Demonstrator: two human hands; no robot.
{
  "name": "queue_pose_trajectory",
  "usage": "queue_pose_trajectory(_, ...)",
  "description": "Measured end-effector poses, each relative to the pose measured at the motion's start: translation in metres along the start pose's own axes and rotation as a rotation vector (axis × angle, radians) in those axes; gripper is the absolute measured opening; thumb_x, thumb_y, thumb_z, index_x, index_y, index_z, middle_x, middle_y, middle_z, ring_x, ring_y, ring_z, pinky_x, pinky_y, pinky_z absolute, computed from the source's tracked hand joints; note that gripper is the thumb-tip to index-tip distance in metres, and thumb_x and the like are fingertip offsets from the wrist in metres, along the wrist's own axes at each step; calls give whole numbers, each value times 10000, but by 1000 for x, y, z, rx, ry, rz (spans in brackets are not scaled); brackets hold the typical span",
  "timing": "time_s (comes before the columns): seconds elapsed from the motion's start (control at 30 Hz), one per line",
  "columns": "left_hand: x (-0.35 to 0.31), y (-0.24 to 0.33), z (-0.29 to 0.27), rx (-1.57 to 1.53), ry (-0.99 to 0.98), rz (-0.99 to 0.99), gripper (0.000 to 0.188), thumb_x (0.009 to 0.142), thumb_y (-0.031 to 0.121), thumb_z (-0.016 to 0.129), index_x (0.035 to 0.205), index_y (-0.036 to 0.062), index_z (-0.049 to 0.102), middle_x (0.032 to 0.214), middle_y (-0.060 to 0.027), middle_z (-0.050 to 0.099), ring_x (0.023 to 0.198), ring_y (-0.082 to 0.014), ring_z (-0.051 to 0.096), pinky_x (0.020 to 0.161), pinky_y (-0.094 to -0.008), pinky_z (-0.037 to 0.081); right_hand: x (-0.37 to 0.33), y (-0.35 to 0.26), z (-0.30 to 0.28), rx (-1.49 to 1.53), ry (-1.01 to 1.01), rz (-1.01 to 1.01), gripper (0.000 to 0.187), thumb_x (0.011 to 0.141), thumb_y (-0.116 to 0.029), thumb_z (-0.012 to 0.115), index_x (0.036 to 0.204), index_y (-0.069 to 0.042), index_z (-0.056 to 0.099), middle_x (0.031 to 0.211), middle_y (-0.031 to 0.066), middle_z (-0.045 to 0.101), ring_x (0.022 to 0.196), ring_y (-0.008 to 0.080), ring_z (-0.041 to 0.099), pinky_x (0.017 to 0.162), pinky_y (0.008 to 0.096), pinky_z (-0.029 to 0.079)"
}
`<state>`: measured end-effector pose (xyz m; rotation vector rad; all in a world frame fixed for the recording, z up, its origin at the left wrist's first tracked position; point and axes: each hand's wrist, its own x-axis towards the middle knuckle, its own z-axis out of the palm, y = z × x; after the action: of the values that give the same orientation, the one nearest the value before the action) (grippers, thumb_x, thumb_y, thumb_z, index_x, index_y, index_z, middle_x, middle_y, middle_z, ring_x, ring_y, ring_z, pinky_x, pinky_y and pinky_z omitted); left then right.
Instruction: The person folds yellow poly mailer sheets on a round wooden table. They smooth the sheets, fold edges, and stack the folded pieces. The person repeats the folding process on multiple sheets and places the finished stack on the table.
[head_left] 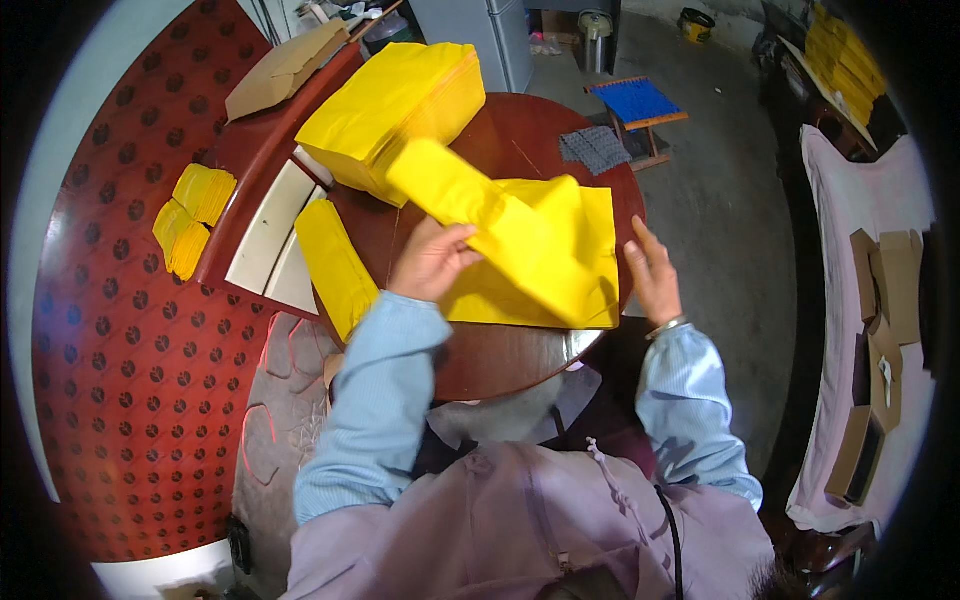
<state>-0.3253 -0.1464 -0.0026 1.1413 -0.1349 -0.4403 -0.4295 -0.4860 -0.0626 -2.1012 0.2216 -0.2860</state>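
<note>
Yellow sheet is gripped by left fingers, seemingly mid-fold, right fingers spread empty; yellow strip is laid at left edge of tabletop, far-left yellow stack unclear if done.

I have room along the near edge of the round, glossy red-brown table; a lifted, folded yellow piece bars its middle, a yellow block-shaped stack its far left.

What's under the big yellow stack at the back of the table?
The yellow stack appears to rest on the round red-brown table; whatever lies directly beneath is covered.
</note>
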Motion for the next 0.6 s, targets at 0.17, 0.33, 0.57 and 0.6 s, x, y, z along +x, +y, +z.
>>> queue_pose_trajectory(0.17, 22, 75, -20, 147, -463, -202, 595, 956, 67, 681, 1526, 8, 520, 1432, -81, 678, 1281, -222, 675, 1107, -372, 531, 15, -33, -2, 914, -216, 302, 1135, 944, -891, 410, 1694, -51, 272, 1757, 191, 278, 1607, 357, 314, 1326, 518, 220)
queue_pose_trajectory(0.33, 102, 47, -27, 770, -550, -610, 358, 926, 91, 727, 1279, 70, 667, 1034, 34, 676, 889, -77, 623, 723, -272, 502, 7, -27, 62, 1560, -294, 411, 890, 1044, -769, 400, 1687, -158, 323, 1728, 118, 371, 1570, 348, 382, 1295, 529, 299)
queue_pose_trajectory(0.57, 160, -18, -37, 1355, -614, -235, 352, 819, 115, 796, 1147, 20, 711, 898, -48, 683, 779, -179, 635, 710, -333, 515, -11, 15, 96, 1291, -34, 434, 537, 1047, -175, 709, 1522, -15, 516, 1473, 138, 645, 1307, 310, 662, 1116, 459, 541)
queue_pose_trajectory(0.6, 162, -24, -39, 1390, -579, -121, 389, 789, 127, 816, 1147, 11, 716, 917, -80, 698, 788, -220, 657, 733, -352, 533, -12, 17, 100, 1212, 41, 471, 510, 1043, -158, 708, 1497, -1, 538, 1445, 137, 663, 1275, 299, 677, 1089, 446, 551)
